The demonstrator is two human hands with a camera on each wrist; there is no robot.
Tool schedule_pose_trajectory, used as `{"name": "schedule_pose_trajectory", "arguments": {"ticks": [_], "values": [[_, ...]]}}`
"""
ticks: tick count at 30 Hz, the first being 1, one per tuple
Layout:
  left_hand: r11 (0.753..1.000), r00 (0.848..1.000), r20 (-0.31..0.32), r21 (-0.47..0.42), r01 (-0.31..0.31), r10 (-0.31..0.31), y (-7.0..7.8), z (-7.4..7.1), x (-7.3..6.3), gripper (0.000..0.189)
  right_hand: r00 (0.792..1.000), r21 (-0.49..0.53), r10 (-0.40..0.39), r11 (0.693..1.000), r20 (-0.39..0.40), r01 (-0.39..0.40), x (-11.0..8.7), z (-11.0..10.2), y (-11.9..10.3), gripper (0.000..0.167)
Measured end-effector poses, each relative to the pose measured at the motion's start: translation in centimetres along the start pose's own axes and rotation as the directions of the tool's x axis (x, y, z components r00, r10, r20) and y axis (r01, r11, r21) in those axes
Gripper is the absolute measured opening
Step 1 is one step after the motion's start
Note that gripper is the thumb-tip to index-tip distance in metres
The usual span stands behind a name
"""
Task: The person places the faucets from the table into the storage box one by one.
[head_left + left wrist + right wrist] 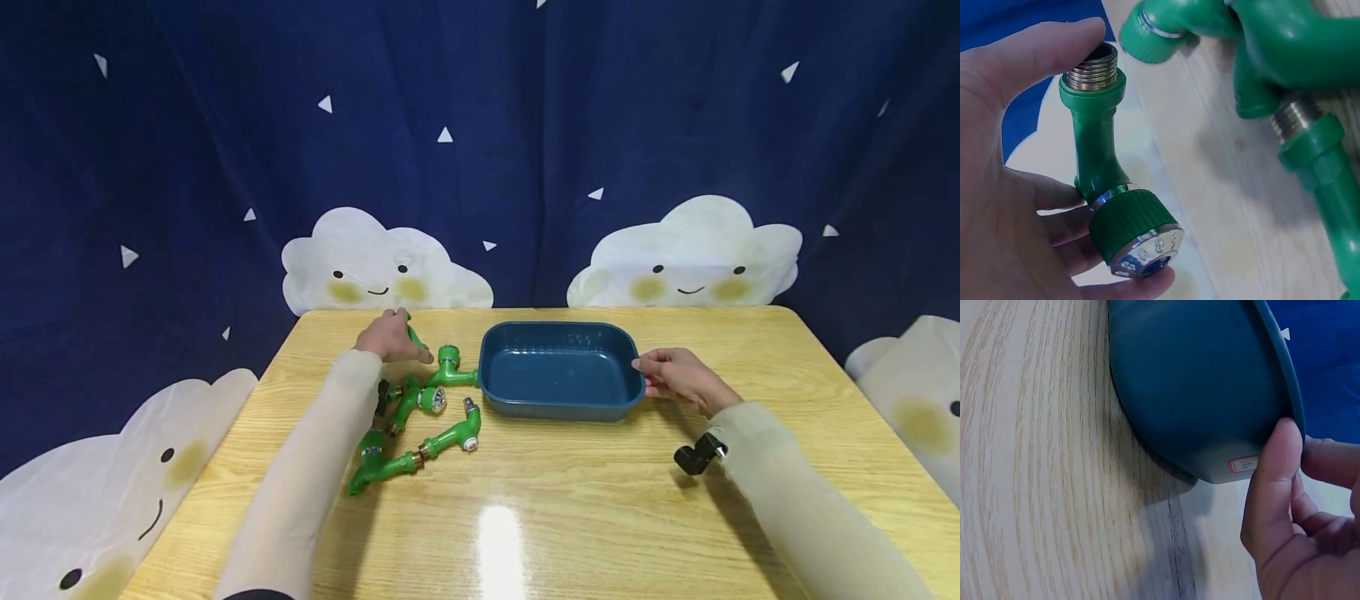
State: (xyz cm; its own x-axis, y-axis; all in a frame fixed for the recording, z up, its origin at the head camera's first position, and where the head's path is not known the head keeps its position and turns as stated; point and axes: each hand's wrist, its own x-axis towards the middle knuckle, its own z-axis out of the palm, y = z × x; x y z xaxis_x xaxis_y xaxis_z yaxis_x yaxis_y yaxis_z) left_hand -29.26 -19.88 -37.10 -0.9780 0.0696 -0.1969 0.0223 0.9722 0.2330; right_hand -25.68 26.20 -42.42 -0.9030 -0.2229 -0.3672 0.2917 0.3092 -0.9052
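My left hand (392,337) holds a green plastic faucet (1095,147) at the table's far left. In the left wrist view its thumb presses on the metal threaded end, and the fingers curl along the body and knob. At the right end of a dark blue rectangular basin (558,411), my right hand (681,377) pinches the rim between thumb and fingers. Several more green faucets lie between the left forearm and the basin, among them one with a ribbed knob (448,355) beside the basin's left wall and one with a metal spout tip (456,435) nearer the front.
The wooden table (585,500) has rounded far corners. Behind it hangs a dark blue curtain (517,125) with white triangles and cloud pictures. A small label (1244,464) is stuck on the basin's outer wall. Each wrist wears a small black camera, the right one (699,454) plainly visible.
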Motion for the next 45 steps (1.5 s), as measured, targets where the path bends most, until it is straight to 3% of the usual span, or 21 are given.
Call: {"name": "schedule_pose_trajectory", "arguments": {"ticks": [17,25,34,45], "values": [[0.995,0.994,-0.062,0.009,-0.094,0.095,2.3,-0.3,-1.4,0.105,1.0,0.001,0.009,1.0,-0.023,-0.009,0.0,-0.2,-0.2,0.042],[0.992,0.991,-0.048,-0.007,-0.127,0.126,3.4,-0.6,-1.8,0.109,1.0,0.008,0.006,1.0,-0.012,-0.006,0.0,-0.2,0.0,0.041],[0.98,0.98,-0.027,0.005,-0.199,0.2,5.7,-1.9,-2.5,0.114,1.0,-0.005,0.008,1.0,-0.014,-0.009,0.2,-0.1,-0.1,0.044],[0.969,0.97,0.002,0.033,-0.243,0.243,7.2,-1.3,-3.0,0.112,0.999,0.04,0.04,0.998,0.014,-0.041,0.1,-0.1,0.0,0.045]]}}
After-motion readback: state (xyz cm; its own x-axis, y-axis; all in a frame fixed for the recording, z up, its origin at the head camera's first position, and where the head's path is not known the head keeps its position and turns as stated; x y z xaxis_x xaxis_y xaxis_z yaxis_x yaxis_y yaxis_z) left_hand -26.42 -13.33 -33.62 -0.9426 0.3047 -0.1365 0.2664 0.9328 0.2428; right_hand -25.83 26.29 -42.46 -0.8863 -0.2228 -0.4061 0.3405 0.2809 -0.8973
